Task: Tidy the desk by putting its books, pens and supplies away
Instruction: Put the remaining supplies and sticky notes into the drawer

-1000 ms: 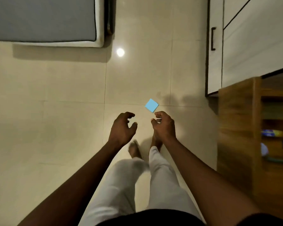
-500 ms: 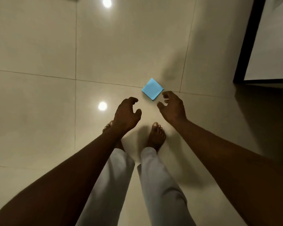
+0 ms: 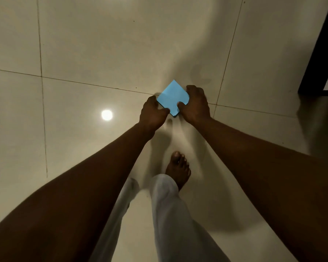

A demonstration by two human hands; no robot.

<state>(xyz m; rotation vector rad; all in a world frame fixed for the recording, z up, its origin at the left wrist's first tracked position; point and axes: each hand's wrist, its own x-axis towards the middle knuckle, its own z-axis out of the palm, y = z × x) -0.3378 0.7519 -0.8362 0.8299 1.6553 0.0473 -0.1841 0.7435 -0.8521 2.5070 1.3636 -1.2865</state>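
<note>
Floor (image 3: 95,44): large pale cream tiles, glossy, with thin dark grout lines. One grout line runs across the view from left to right and passes under my hands; another runs away from me on the left, a third on the right. A few small dark specks show on the tiles.

A round ceiling-light reflection (image 3: 106,115) sits on the tile left of my hands. The light is dim and warm, and soft shadows pool around my arms and legs.

Upper right: a dark vertical frame (image 3: 318,53) meets the floor, with a paler panel beyond it. I cannot tell if it is a door or a cabinet.

The blue pad (image 3: 171,97) is square, turned corner-on to me, low over the cross grout line. I cannot tell if it rests on the tile or is just off it.

My left hand (image 3: 152,114) is curled at its left edge, thumb against the near side. My right hand (image 3: 195,104) grips the right edge, thumb on top, fingers (image 3: 192,89) curled round the far side.

Below: my bare foot (image 3: 178,167) flat on the tile, and a white trouser leg (image 3: 170,214).
</note>
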